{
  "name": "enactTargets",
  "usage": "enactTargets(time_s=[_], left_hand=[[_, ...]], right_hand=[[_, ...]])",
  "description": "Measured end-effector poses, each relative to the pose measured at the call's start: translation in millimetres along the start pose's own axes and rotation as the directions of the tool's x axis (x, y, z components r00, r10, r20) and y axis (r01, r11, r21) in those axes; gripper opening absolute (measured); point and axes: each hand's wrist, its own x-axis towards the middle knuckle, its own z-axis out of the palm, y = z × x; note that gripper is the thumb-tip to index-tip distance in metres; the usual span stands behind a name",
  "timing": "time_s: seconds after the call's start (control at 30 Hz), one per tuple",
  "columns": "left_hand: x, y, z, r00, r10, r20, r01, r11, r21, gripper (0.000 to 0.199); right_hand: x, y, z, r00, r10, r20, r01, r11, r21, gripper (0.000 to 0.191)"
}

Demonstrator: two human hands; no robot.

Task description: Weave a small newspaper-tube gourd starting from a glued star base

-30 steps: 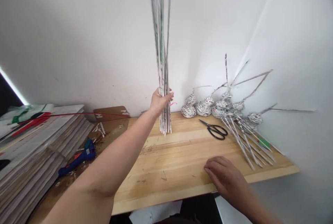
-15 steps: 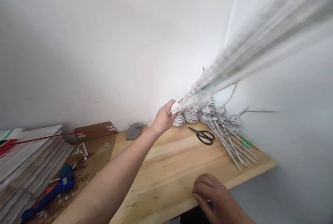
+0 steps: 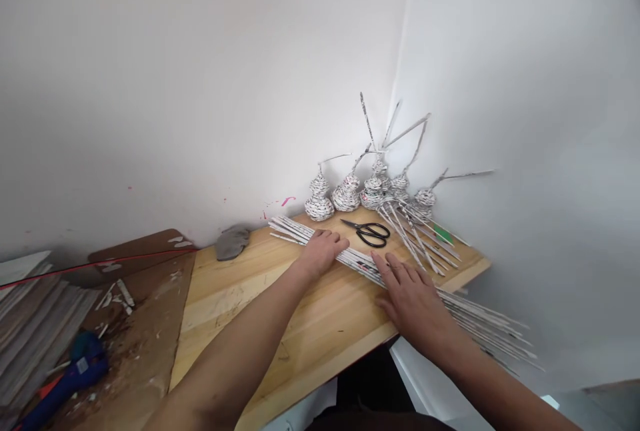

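Observation:
A long bundle of rolled newspaper sticks (image 3: 361, 267) lies slantwise across the wooden table, its right end jutting past the table edge. My left hand (image 3: 323, 251) is closed over the bundle near its left end, fingers curled around the sticks. Flat on top of the middle of the bundle rests my right hand (image 3: 411, 292), fingers stretched out and a little apart. Just behind the bundle, black-handled scissors (image 3: 371, 233) lie on the table. A second, shorter heap of paper sticks (image 3: 411, 237) is fanned out to their right.
Several woven paper gourds (image 3: 320, 205) with stick stems stand at the back corner against the walls. A grey cloth (image 3: 233, 243) lies at the back left. Further left are a blue glue gun (image 3: 75, 377), a stack of paper (image 3: 37, 331) and a brown board (image 3: 145, 351) with scraps.
The bundle, held up toward the upper right by my left hand before, is now down on the table. My right hand has come from the table's front edge onto it. The view has shifted.

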Motion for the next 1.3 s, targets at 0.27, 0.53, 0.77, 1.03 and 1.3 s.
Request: enactTargets(time_s=[0.27, 0.53, 0.77, 1.03, 1.3], left_hand=[[23.5, -8.9, 8.0, 1.000, 0.025, 0.004, -0.024, 0.994, -0.102, 0.021], [15.3, -23.5, 4.4, 0.997, 0.050, -0.059, -0.067, 0.938, -0.341, 0.088], [-24.6, 4.8, -3.1, 0.801, -0.597, 0.050, 0.540, 0.682, -0.493, 0.121], [-22.4, 15.0, 13.9, 0.739, -0.630, 0.239, 0.653, 0.584, -0.482, 0.097], [-22.2, 13.1, 22.1, 0.733, -0.651, 0.199, 0.661, 0.612, -0.435, 0.093]], right_hand=[[21.6, 4.1, 25.3, 0.990, 0.022, 0.139, 0.002, 0.985, -0.172, 0.070], [18.9, 9.9, 34.8, 0.999, -0.045, 0.025, 0.048, 0.986, -0.157, 0.069], [15.8, 11.5, 32.6, 0.998, -0.055, -0.003, 0.054, 0.992, -0.114, 0.070], [23.3, 20.8, 34.9, 0.998, -0.060, 0.024, 0.061, 0.997, -0.050, 0.058], [11.1, 30.5, 13.3, 1.000, 0.010, -0.028, -0.005, 0.980, 0.200, 0.054]])
